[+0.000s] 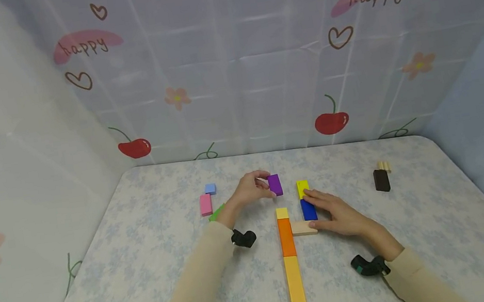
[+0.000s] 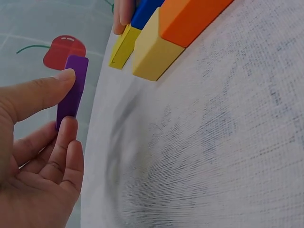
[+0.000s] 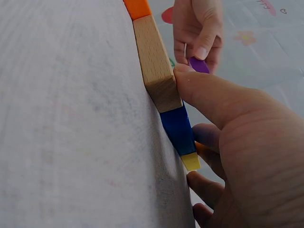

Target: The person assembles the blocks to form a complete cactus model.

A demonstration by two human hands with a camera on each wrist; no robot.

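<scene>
My left hand pinches a purple block between thumb and fingertips; in the left wrist view the block is held up on end, with the table surface beyond it. My right hand lies over the right side of a row of blocks. Its thumb touches the plain wooden block, and its other fingers rest by the blue block and the yellow block. Left of these, a pale yellow block, an orange block and a long yellow-orange block form a straight line.
Near my left forearm lie a green block, a pink block and a light blue block. Farther right are a black block and several small cream pieces. A printed curtain hangs behind the table.
</scene>
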